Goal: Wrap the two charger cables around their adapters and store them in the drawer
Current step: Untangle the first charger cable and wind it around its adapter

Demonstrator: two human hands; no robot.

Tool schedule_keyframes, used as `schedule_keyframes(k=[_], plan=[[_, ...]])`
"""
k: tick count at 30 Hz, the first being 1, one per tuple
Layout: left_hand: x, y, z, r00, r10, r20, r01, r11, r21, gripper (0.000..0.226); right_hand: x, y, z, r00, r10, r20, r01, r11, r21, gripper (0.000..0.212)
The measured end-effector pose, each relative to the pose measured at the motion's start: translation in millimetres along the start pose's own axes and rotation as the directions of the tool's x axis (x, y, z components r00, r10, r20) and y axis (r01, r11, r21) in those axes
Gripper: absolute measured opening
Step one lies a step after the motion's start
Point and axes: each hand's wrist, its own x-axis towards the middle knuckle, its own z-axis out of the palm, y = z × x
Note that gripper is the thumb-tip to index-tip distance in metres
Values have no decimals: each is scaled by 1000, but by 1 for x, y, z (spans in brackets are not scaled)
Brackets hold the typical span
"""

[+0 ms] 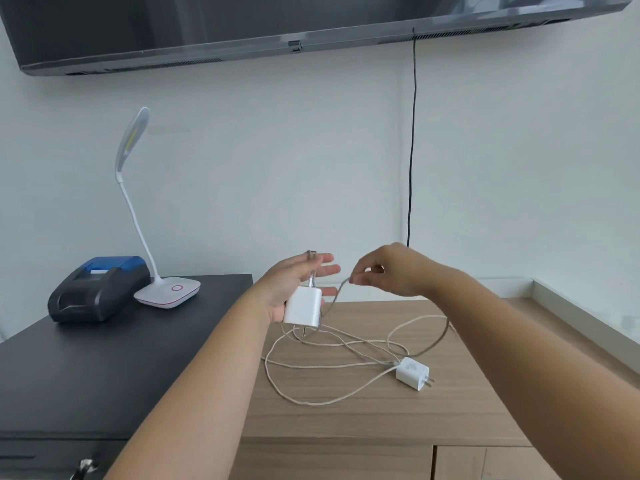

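My left hand [294,285] holds a large white adapter [303,306] above the wooden counter, prongs pointing down, with the cable's metal plug end lying up along my fingers. My right hand [391,271] pinches that adapter's grey cable [332,299] just to the right, and the cable loops down onto the counter. A second, smaller white adapter [412,373] lies on the counter at the right with its white cable [311,401] spread in loose loops. The two cables cross each other on the wood.
A black cabinet top [104,368] at the left carries a black and blue receipt printer [98,289] and a white desk lamp [168,292]. A wall-mounted screen [242,26] hangs above, with a black cord [411,150] running down. Wooden drawer fronts [332,459] sit below the counter [450,410].
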Motion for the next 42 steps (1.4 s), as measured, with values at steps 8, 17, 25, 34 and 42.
schedule_keyframes(k=[8, 17, 25, 34, 42], plan=[[-6, -11, 19, 993, -18, 114, 14, 999, 41, 26, -1, 1, -2, 983, -20, -182, 56, 979, 196, 16], [-11, -8, -9, 996, 78, 33, -63, 944, -325, 23, -29, 68, -9, 917, 341, 209, -367, 512, 777, 15], [-6, -2, -59, 892, 186, -412, -431, 622, -653, 25, -74, 141, -13, 770, 634, -74, -149, 292, 945, 28], [5, 7, -5, 894, 226, -386, -445, 534, -719, 18, -50, 82, 33, 782, 507, -363, -513, 854, 88, 16], [7, -5, 35, 992, 126, 2, -115, 906, -406, 39, -23, 8, 34, 990, 130, 62, -140, 970, 200, 24]])
